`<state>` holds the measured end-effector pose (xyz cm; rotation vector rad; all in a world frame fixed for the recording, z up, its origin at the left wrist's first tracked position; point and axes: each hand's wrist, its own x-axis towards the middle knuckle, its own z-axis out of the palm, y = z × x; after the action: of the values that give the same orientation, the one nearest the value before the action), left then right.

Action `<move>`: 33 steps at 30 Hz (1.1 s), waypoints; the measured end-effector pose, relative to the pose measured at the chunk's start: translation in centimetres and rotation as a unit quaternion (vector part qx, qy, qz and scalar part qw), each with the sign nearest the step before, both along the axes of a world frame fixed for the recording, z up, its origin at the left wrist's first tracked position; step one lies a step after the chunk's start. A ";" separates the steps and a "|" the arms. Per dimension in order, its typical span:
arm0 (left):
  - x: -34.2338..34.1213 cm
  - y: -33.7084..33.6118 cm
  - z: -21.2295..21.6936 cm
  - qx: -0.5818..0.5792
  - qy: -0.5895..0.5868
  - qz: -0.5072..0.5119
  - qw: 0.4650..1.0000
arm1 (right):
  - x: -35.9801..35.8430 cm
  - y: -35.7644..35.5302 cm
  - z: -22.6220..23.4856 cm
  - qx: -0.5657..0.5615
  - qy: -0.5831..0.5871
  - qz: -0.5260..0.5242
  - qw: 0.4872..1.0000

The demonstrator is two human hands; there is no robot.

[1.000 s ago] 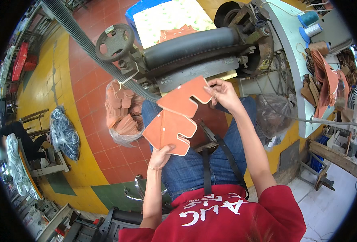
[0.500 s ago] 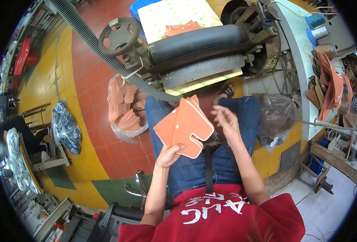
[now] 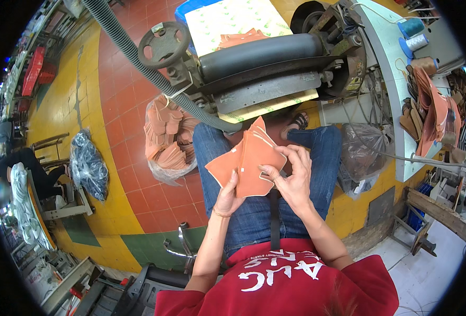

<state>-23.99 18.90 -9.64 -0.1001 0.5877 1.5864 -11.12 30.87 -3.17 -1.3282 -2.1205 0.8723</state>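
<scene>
Over my lap I hold an orange cut leather piece (image 3: 246,160), a flat shaped panel with pale edges. My left hand (image 3: 227,195) supports it from below at its lower edge. My right hand (image 3: 291,176) pinches its right side with fingers curled on the surface. Just beyond my knees stands a roller machine (image 3: 259,68) with a black cylinder and a grey metal plate. A black strap hangs down between my legs.
A clear plastic bag of similar orange pieces (image 3: 167,139) sits on the red tile floor to my left. A grey ribbed hose (image 3: 138,58) crosses toward the machine. More orange pieces lie on a sheet (image 3: 233,23) behind the roller. Leather parts hang at the right (image 3: 433,110).
The orange piece came away from the machine and down toward my lap. Both hands drew it closer and turned it, my right hand now on its right side.
</scene>
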 end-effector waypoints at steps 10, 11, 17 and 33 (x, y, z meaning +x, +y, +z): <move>0.2 -0.3 -0.2 0.001 0.023 0.021 1.000 | -0.8 0.0 2.2 0.020 -0.059 0.036 0.997; 0.4 -0.3 -0.5 0.007 0.002 0.034 0.999 | -0.8 -0.2 2.1 0.054 -0.074 0.052 0.994; 0.4 -0.3 -1.9 0.050 -0.138 0.066 0.987 | -0.8 -0.9 2.2 0.081 -0.007 0.246 0.966; -0.1 -2.5 -1.3 0.047 0.024 -0.077 0.996 | 0.4 2.3 1.4 -0.528 0.231 0.007 0.817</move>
<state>-24.11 16.43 -10.94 0.0522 0.5441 1.4675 -10.70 33.17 -1.75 -1.3052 -1.2067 2.2949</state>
